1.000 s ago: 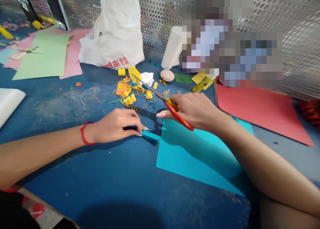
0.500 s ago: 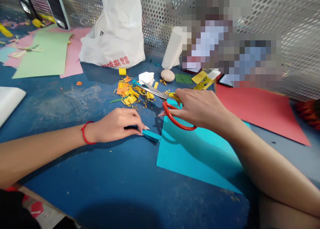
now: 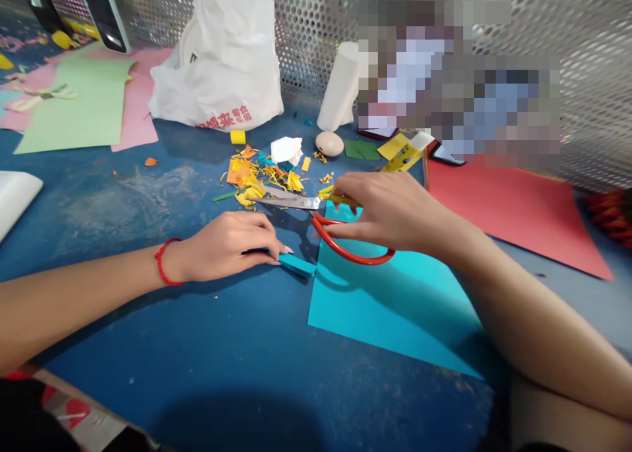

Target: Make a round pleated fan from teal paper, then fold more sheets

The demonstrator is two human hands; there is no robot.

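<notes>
A narrow folded strip of blue paper point(image 3: 297, 266) is pinched in the fingertips of my left hand point(image 3: 237, 241), low over the table. My right hand point(image 3: 390, 208) holds a pair of scissors point(image 3: 302, 202) with red and yellow handles. Their blades are slightly parted and point left, above the paper scraps and beyond my left fingers. Beneath my right hand and forearm lies a sheet of bright blue paper point(image 3: 375, 314), partly covered and shaded by them. The strip's free end reaches the sheet's left edge.
Yellow and orange paper scraps point(image 3: 254, 187), a crumpled white paper point(image 3: 286, 150) and an egg-shaped object point(image 3: 329, 144) lie ahead. Behind stand a white plastic bag point(image 3: 222, 83) and a white roll point(image 3: 338, 87). Red paper point(image 3: 513, 208) lies right, green paper point(image 3: 81, 103) left.
The scissors have swung so their blades point more directly left, and lower. My left hand keeps its pinch on the strip, almost in place. The view has shifted slightly.
</notes>
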